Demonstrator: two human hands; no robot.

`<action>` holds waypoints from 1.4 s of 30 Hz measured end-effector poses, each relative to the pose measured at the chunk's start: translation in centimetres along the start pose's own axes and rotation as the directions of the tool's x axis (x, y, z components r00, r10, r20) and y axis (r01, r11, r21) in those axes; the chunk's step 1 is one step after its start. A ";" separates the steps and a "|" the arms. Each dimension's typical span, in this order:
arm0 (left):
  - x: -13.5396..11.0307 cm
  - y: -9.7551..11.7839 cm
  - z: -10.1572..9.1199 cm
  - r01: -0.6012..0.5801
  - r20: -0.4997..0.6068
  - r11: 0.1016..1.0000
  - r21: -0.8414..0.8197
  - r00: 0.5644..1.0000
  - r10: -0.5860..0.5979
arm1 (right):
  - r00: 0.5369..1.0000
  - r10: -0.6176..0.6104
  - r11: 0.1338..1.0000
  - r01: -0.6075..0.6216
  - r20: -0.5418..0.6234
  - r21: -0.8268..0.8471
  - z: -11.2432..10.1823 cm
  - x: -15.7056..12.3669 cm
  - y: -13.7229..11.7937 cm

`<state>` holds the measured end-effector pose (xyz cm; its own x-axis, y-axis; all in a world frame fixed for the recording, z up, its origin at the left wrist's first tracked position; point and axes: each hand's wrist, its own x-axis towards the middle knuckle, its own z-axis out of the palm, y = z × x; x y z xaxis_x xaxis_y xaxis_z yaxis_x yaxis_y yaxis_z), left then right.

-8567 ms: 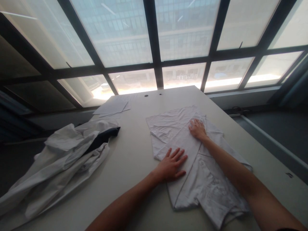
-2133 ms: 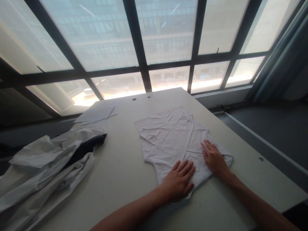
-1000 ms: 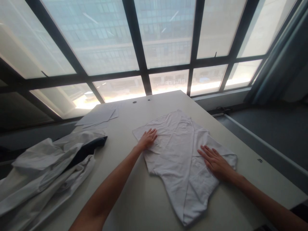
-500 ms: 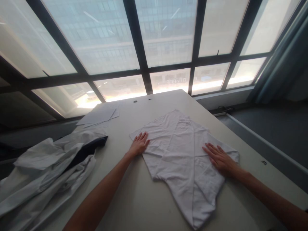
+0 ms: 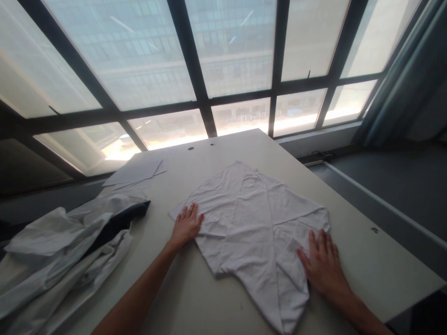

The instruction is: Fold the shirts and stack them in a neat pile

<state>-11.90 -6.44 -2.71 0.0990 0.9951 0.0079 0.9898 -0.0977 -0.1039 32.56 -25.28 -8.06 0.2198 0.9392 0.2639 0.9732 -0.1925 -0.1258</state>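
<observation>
white garment [image 5: 251, 223] lies spread near the right edge of the bench [image 5: 366, 260]; judged light, soft, easily creased; best taken by its side edges. left hand [image 5: 186, 225] and right hand [image 5: 325, 266] rest open there, grasping nothing.

Daylight fills dark-framed windows [image 5: 228, 56] beyond a white table [image 5: 363, 260].

Garment [image 5: 247, 228] on table [image 5: 202, 304] before windows [image 5: 230, 51]

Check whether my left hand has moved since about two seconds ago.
Yes: the left hand has moved left and forward, closer to the papers on the table.
</observation>
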 end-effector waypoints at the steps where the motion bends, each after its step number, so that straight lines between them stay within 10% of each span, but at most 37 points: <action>1: -0.6 0.1 -0.1 0.022 0.001 1.000 0.008 1.000 -0.022 | 1.000 -0.010 1.000 0.010 -0.015 0.012 0.4 0.2 0.2; 24: -12.8 0.5 -0.3 0.223 0.109 0.973 0.051 0.968 -0.228 | 0.917 -0.398 0.917 0.399 0.027 -0.015 2.0 10.6 5.4; 30: -7.4 -2.5 -1.7 -0.056 0.005 0.998 -0.043 0.998 0.056 | 0.989 -0.143 0.987 0.144 -0.030 0.070 2.8 9.3 3.6; 35: -1.5 -4.7 -2.7 -0.408 -0.017 0.891 -0.198 0.911 0.413 | 0.999 -0.039 0.999 0.038 0.035 0.023 2.6 7.6 0.9; 42: -1.4 -4.8 -1.4 -0.473 -0.012 0.866 -0.161 0.878 0.478 | 0.994 -0.104 0.994 0.105 0.046 -0.028 2.1 8.5 0.8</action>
<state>-16.69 -7.40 -0.86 0.5610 0.8272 -0.0312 0.8269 -0.5583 0.0666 35.03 -16.81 -7.94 0.1142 0.9662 0.2310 0.9924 -0.1004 -0.0710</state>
